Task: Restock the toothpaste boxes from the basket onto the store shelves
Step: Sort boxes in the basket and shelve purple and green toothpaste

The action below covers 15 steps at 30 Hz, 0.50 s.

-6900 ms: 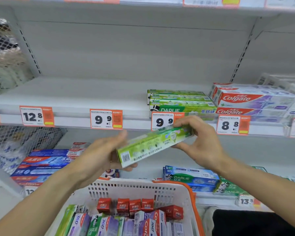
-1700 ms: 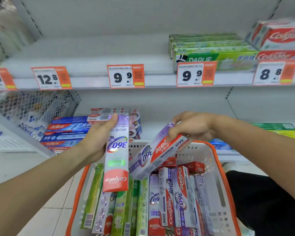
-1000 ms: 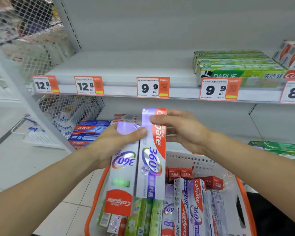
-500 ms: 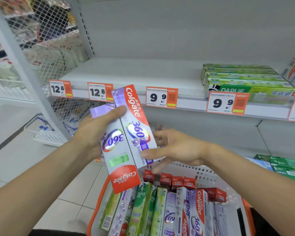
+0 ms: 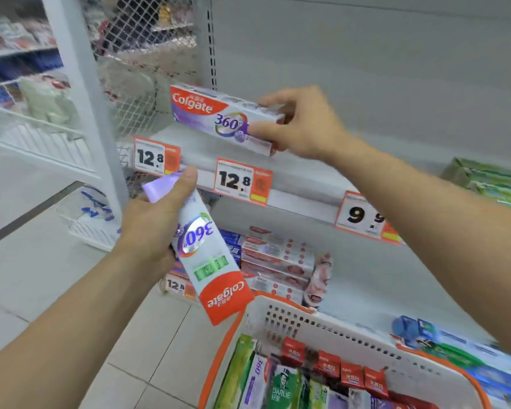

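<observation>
The right hand (image 5: 304,125) is gripping a toothpaste box (image 5: 222,119) over the shelf (image 5: 295,175) at upper centre; the left hand (image 5: 154,228) is clutching another box (image 5: 210,261), which might slip, being held near one end.

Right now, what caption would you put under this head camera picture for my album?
Right hand sets a Colgate 360 box on the shelf above 12.8 tags while left hand holds a second box.

Orange-and-white paper price tags (image 5: 156,157) reading 12.8 sit clipped along a shelf edge, another (image 5: 363,216) reading 9.9 further right. White wire-mesh side panel (image 5: 136,84) at left. Pale square floor tiles (image 5: 27,278) below. Neighbouring white rack (image 5: 42,137) holds blurred, unidentifiable goods.
</observation>
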Each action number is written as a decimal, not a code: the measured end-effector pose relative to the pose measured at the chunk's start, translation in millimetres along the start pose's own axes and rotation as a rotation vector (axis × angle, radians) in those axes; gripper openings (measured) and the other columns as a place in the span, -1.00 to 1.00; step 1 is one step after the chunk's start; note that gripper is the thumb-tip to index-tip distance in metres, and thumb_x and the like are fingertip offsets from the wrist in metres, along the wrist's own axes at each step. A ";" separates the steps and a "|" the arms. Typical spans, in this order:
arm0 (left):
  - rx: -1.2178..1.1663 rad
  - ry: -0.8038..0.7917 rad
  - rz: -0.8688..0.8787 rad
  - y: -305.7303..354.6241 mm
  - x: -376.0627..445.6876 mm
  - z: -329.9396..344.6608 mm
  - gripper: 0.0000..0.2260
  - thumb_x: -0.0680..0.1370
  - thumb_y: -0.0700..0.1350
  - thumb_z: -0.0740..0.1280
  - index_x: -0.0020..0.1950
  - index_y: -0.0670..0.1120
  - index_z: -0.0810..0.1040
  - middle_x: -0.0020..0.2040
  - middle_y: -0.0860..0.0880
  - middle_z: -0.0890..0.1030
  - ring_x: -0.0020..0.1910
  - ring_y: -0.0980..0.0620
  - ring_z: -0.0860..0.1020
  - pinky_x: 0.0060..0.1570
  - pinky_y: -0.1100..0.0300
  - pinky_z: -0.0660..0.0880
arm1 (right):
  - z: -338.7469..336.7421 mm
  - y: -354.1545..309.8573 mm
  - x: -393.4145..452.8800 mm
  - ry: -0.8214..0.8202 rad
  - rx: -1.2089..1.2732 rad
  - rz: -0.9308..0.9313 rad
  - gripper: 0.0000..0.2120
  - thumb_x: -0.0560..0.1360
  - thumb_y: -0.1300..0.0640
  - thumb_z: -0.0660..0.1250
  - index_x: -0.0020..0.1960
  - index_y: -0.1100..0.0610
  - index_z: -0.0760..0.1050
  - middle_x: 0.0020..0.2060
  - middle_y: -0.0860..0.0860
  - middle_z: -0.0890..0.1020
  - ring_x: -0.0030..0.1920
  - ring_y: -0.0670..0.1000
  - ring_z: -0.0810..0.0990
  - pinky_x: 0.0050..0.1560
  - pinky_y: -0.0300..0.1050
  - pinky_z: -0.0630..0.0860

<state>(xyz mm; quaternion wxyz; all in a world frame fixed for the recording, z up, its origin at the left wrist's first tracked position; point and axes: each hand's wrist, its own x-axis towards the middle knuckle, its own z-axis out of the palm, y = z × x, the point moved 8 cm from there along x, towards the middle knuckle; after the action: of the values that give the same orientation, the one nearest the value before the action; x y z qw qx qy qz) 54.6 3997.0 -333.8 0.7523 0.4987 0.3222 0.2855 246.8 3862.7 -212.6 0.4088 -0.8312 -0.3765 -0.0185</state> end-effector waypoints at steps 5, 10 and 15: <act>-0.059 0.004 -0.028 -2.0 29.4 -12.2 -0.74 0.43 0.01 0.55 -0.02 -0.09 0.60 -0.21 -0.10 0.62 -0.37 -0.02 0.58 -0.33 0.10 0.62 | 80.7 3.7 40.1 -0.195 0.019 0.026 -0.51 0.39 0.01 0.58 0.27 0.14 0.60 -0.29 -0.10 0.60 -0.41 -0.19 0.52 -0.13 -0.16 0.59; -0.061 -0.126 -0.064 -1.8 55.8 -15.5 -0.70 0.43 0.04 0.54 0.00 -0.10 0.58 -0.16 -0.16 0.61 -0.33 -0.05 0.60 -0.30 0.09 0.63 | 97.2 6.2 33.7 -0.271 0.018 0.010 -0.46 0.44 0.17 0.54 0.38 0.10 0.49 -0.14 -0.04 0.65 -0.29 -0.18 0.56 -0.11 -0.37 0.53; -0.084 -0.174 -0.090 0.1 64.6 -15.5 -0.73 0.40 0.07 0.56 -0.05 -0.05 0.61 -0.15 -0.14 0.62 -0.30 -0.06 0.62 -0.22 0.06 0.66 | 93.5 -2.1 25.1 -0.259 -0.163 0.014 -0.33 0.44 0.04 0.54 0.47 0.02 0.35 0.20 -0.01 0.54 0.06 -0.03 0.60 0.10 -0.32 0.54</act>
<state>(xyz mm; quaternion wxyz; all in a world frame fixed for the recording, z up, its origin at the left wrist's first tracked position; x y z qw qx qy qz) 83.2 4054.3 -351.1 0.8096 0.4747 0.2656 0.2206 237.6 3943.6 -264.9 0.2882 -0.8596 -0.4175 0.0613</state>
